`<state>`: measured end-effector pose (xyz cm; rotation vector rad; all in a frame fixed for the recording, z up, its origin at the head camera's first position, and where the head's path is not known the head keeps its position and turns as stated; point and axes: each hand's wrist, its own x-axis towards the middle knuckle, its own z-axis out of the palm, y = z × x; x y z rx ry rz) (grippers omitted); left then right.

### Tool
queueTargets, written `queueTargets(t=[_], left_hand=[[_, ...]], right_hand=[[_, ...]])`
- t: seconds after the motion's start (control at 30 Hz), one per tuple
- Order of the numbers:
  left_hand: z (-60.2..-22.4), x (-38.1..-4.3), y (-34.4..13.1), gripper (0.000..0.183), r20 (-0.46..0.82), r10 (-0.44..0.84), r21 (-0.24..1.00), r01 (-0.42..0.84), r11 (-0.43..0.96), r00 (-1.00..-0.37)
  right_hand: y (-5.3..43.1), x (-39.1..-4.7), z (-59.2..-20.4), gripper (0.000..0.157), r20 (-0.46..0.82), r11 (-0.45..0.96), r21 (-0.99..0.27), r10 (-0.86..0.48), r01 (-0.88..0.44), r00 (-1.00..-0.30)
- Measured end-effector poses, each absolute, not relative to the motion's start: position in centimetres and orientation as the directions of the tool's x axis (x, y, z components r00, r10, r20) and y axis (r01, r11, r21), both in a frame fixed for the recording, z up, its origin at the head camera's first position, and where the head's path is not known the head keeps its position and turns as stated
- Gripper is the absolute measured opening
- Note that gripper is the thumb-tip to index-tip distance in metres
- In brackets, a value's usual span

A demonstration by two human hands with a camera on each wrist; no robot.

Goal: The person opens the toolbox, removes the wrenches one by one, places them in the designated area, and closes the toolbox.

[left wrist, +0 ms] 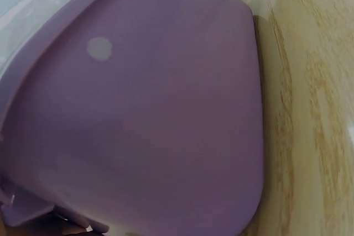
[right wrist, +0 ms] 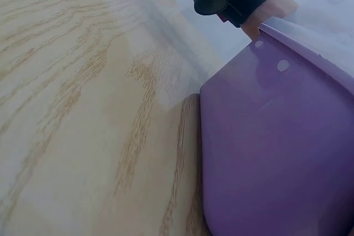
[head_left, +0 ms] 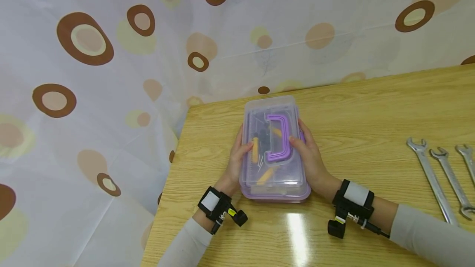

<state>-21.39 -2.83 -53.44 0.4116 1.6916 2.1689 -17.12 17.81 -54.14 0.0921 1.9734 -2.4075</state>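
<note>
A storage box (head_left: pixel 285 178) with a clear lid and purple base sits on the wooden table. My left hand (head_left: pixel 234 160) grips its left side, thumb over the lid's edge. On the opposite side, my right hand (head_left: pixel 312 158) holds it with the thumb near the purple carry handle (head_left: pixel 285 135), which lies flat on the lid. Through the lid show orange-handled items (head_left: pixel 255 151) and thin pale pieces. Both wrist views show the purple end wall of the box (left wrist: pixel 160 109) close to the tabletop; the fingers along its sides are mostly hidden there.
Several metal wrenches, one of them a long open-end wrench (head_left: pixel 432 178), lie at the right of the table (head_left: pixel 356 114). A patterned cloth (head_left: pixel 237 32) hangs behind the table and down its left side. Both wrists wear strapped cameras.
</note>
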Motion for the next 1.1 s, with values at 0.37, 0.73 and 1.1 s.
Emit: queueTargets(t=[0.37, 0.73, 1.1], left_hand=[[-53.61, -21.51, -2.79, 0.071, -0.002, 0.491, 0.982, -0.094, -0.163, -0.871], [-53.62, -21.31, -2.64, 0.072, 0.001, 0.447, 0.979, -0.090, -0.181, -0.894], [-53.89, -21.49, -2.90, 0.071, 0.044, 0.444, 0.971, -0.067, -0.231, -0.895]], right_hand=[[18.23, -16.85, -54.25, 0.072, -0.055, -0.151, -0.987, 0.027, 0.050, -0.998], [18.10, -16.97, -54.15, 0.070, -0.053, -0.166, -0.985, 0.033, 0.047, -0.998], [17.68, -17.10, -54.14, 0.070, -0.049, -0.169, -0.985, 0.034, 0.043, -0.998]])
